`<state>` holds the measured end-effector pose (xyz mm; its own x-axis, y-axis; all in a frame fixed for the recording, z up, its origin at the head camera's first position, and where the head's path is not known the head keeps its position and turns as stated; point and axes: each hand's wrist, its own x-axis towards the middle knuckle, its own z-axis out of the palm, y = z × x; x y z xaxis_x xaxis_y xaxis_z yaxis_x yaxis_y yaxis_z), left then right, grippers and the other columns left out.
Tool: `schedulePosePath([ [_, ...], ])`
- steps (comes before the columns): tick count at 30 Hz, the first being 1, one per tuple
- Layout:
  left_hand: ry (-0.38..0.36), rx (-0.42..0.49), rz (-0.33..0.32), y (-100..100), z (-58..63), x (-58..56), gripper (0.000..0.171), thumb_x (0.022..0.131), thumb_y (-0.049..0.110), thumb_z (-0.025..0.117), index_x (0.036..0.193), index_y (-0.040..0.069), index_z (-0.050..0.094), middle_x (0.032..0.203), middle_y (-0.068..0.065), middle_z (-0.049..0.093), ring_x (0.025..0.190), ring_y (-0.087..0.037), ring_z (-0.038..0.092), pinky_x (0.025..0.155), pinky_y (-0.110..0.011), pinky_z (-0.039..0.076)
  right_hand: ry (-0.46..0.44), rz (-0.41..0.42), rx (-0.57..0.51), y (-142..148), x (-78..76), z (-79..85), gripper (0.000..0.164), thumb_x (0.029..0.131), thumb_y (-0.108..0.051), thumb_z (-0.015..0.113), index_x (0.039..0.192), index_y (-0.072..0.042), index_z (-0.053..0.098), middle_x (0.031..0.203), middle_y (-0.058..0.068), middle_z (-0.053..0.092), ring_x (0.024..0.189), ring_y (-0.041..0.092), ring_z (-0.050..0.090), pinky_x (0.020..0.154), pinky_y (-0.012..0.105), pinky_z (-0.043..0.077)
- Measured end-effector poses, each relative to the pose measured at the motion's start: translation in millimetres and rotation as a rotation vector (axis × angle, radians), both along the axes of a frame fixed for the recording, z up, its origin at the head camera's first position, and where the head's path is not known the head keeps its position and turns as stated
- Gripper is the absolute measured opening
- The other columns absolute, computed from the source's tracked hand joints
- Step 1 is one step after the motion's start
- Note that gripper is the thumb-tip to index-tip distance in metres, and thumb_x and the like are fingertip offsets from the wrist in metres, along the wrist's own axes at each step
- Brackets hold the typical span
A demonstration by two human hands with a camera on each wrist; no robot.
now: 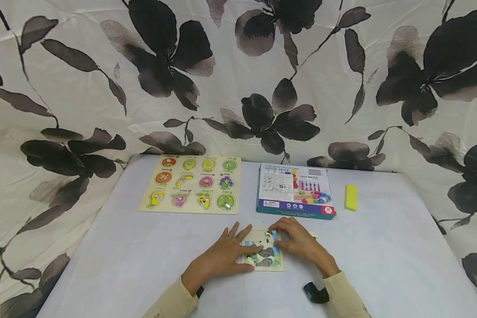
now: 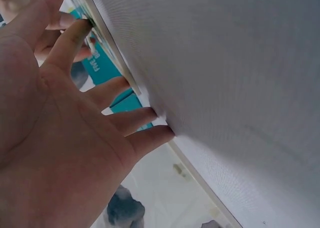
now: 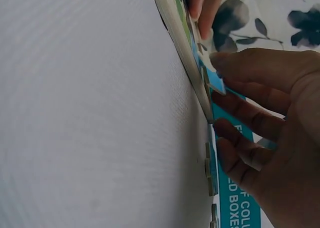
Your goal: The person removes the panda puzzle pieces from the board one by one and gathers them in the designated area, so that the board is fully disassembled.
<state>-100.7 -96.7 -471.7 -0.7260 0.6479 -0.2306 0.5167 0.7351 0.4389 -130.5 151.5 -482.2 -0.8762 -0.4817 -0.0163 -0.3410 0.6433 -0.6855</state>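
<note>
A small wooden panda jigsaw board (image 1: 276,264) lies on the white table between both hands. My left hand (image 1: 224,251) has its fingers spread; the index finger and thumb reach over the left part of the board. In the left wrist view, the other fingertips of the left hand (image 2: 75,133) rest at the table. At the board's upper right corner is my right hand (image 1: 296,238). The right wrist view shows that right hand (image 3: 270,98) pinching a blue-edged puzzle piece (image 3: 216,82), tilted over the board's edge, between thumb and fingers.
Behind the board stands a bead box (image 1: 276,187), with a fruit and vegetable peg puzzle (image 1: 194,207) to its left and a yellow block (image 1: 350,197) to its right. Loose puzzle pieces (image 3: 212,170) lie beyond the right hand. A black object (image 1: 316,293) sits by the right sleeve.
</note>
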Motion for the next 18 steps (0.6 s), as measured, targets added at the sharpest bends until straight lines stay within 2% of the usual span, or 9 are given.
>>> schedulePosePath([
  [12, 0.006, -0.009, 0.005, -0.6, -3.2, 0.1, 0.055, 0.087, 0.056, 0.059, 0.138, 0.041, 0.049, 0.159, -0.011, 0.017, 0.144, -0.043, 0.007, 0.112, -0.063, 0.014, 0.076, 0.021, 0.077, -1.8, -0.9, -3.1, 0.032, 0.082, -0.009, 0.074, 0.113, -0.01, 0.069, 0.111, -0.003, 0.064, 0.109, 0.018, 0.052, 0.098, 0.044, 0.044],
  [18, 0.004, 0.007, -0.003, -1.0, -1.0, 0.8, 0.054, 0.087, 0.054, 0.06, 0.138, 0.04, 0.049, 0.159, -0.011, 0.018, 0.144, -0.044, 0.007, 0.112, -0.063, 0.015, 0.091, -0.018, 0.029, 9.6, -3.3, 1.3, 0.034, 0.081, -0.01, 0.075, 0.114, -0.013, 0.069, 0.113, -0.003, 0.065, 0.11, 0.02, 0.054, 0.096, 0.044, 0.047],
])
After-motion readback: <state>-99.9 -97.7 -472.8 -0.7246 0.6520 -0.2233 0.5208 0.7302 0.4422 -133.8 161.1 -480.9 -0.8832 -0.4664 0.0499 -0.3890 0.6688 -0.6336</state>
